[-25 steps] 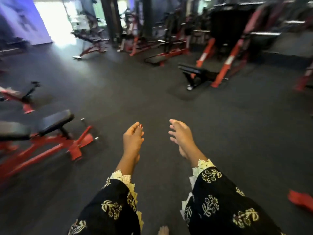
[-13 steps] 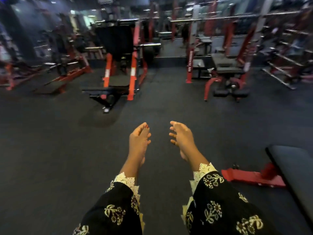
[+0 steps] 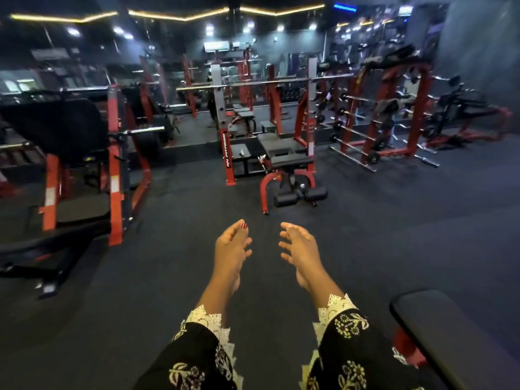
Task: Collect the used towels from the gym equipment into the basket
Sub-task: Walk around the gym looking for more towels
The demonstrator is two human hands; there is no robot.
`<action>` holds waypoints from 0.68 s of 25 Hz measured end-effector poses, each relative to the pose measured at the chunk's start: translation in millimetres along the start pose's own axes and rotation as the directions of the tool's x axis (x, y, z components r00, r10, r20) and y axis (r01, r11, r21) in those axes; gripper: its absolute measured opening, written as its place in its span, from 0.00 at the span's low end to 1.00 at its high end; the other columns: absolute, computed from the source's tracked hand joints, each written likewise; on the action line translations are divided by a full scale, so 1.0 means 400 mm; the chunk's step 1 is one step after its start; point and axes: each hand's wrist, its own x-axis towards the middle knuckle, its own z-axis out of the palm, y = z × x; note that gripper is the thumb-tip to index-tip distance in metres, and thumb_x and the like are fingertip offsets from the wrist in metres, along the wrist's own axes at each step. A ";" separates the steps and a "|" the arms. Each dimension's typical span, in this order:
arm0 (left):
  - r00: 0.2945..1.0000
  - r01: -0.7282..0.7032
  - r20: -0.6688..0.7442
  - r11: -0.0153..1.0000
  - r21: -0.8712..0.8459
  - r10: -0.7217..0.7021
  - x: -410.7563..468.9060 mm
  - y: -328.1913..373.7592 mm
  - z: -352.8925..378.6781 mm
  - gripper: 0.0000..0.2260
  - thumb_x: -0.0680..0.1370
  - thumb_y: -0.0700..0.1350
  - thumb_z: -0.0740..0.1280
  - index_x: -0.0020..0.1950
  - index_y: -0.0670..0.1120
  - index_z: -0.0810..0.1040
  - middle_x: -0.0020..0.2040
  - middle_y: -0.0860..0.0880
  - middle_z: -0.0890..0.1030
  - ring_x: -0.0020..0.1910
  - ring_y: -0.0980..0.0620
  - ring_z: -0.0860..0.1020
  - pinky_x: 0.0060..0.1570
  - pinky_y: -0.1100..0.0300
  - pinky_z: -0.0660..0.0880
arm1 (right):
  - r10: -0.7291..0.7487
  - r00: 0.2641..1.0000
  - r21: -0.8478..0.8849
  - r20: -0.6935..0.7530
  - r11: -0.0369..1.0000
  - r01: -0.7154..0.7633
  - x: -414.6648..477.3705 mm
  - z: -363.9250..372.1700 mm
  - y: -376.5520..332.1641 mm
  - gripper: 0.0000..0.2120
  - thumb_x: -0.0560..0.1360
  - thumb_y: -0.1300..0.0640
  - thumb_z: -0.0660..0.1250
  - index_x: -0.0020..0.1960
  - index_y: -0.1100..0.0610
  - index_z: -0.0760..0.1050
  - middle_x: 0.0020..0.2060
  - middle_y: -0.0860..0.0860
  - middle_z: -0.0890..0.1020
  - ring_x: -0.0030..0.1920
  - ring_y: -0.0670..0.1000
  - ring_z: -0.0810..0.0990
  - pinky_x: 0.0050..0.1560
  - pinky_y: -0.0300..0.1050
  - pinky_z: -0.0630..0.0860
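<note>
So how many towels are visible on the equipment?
2, it seems, both on the red barbell rack: top towel draped over its frame, middle towel hanging lower. Others may be hidden.

Black bench pad (image 3: 461, 342) cut off at right edge, draped cloth (image 3: 388, 106) on far rack (image 3: 422, 108) blurred

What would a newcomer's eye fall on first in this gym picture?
First the left hand and the right hand, both open and empty, held out in the lower middle. Straight ahead stands a red bench. On the red rack to the right hangs a grey cloth, perhaps a towel.
</note>
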 end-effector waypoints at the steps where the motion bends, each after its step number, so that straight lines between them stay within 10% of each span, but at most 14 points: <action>1: 1.000 -0.005 0.008 1.000 0.012 0.005 0.081 0.018 0.041 0.16 0.80 0.46 0.64 0.68 0.46 0.73 0.58 0.49 0.78 0.59 0.46 0.78 0.59 0.51 0.75 | -0.012 1.000 0.002 -0.010 1.000 0.012 0.086 -0.003 -0.034 0.09 0.81 0.54 0.57 0.55 0.49 0.75 0.59 0.53 0.78 0.58 0.54 0.78 0.58 0.51 0.75; 17: 0.975 0.041 0.217 0.999 0.018 -0.044 1.280 -0.031 0.578 0.08 0.80 0.45 0.64 0.59 0.49 0.77 0.50 0.50 0.80 0.50 0.49 0.78 0.51 0.54 0.77 | -0.017 0.979 0.073 -0.204 0.997 0.033 1.319 -0.039 -0.219 0.11 0.82 0.53 0.57 0.59 0.52 0.76 0.58 0.54 0.79 0.56 0.53 0.78 0.58 0.52 0.75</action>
